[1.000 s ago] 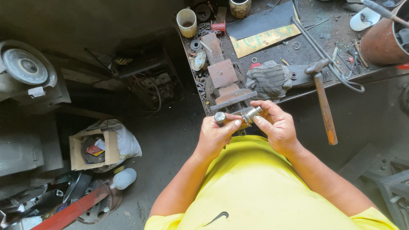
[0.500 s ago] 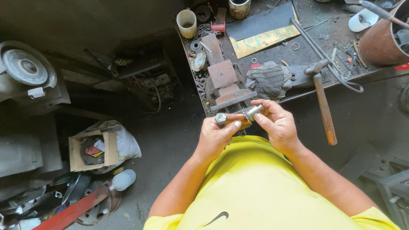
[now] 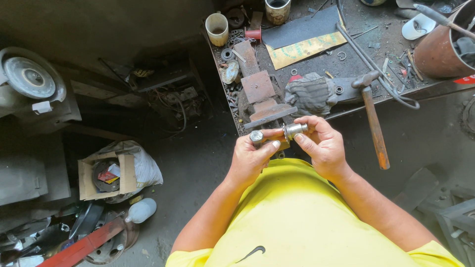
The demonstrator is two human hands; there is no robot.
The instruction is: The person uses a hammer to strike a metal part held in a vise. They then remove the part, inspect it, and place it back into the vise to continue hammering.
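Head view: left hand (image 3: 251, 157) pinches the hex head end of a bolt (image 3: 257, 136), right hand (image 3: 322, 146) clenched on a small metal cylinder (image 3: 295, 130) at the bolt's other end, both held just in front of the rusty vise (image 3: 258, 94) at the counter (image 3: 356, 59) edge. Hammer (image 3: 373, 116) lies on the counter with its handle overhanging, right of the hands; grey glove (image 3: 310, 94) between vise and hammer.

Silver metal part (image 3: 295, 130), yellow shirt (image 3: 297, 217), rust-brown hammer handle (image 3: 375, 129), grey glove (image 3: 310, 95), seemingly black tabletop (image 3: 356, 59).
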